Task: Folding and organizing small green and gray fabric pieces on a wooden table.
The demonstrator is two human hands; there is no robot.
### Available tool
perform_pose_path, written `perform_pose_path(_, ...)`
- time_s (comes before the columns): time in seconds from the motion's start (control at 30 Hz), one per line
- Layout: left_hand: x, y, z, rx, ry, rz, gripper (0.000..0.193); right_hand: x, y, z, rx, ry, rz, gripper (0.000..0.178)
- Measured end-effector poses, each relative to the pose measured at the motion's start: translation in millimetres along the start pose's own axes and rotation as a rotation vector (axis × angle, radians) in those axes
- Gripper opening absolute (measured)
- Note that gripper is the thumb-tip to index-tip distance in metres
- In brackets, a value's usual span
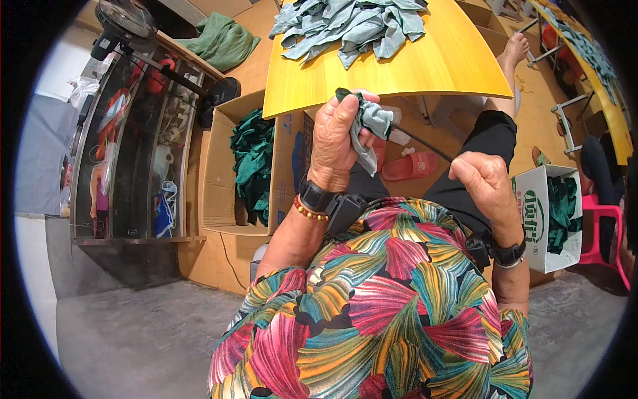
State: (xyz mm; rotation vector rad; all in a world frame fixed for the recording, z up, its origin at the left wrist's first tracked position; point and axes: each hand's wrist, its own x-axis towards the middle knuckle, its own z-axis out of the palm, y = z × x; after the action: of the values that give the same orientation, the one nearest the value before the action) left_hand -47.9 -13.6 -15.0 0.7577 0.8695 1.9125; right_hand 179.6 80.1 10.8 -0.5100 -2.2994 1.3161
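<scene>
My left hand [332, 136] is closed around a small bunched fabric piece [375, 123], pale grey-green with a dark green part at its top. A thin dark rod [425, 142] runs from the fabric to my right hand [485, 183], whose fingers are curled round its other end. Where the rod's far tip ends is hidden in the folds. Both hands are held above my lap, just this side of the yellow table [399, 83]. On that table lies a heap of similar grey-green fabric pieces [352, 30].
Left of the table stands a cardboard box [216, 173] of dark green fabric, beside a shelf unit [136, 153] and a fan [126, 20]. At right are a white box [528, 199] with green fabric and a pink stool [608, 229]. Pink slippers [409, 166] lie below.
</scene>
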Motion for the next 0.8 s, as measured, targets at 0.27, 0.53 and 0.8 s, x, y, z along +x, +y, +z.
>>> perform_pose_path(0.27,-11,12,23,0.112,-0.104,-0.017,0.034,11,0,10,-0.126,0.161,-0.092,0.029)
perform_pose_path(0.53,-15,8,24,0.193,-0.119,-0.157,0.021,12,-3,-5,-0.377,-0.005,-0.063,0.032)
perform_pose_path(0.8,-10,-26,29,0.166,-0.025,-0.047,0.022,22,22,47,0.915,-0.184,0.479,0.037)
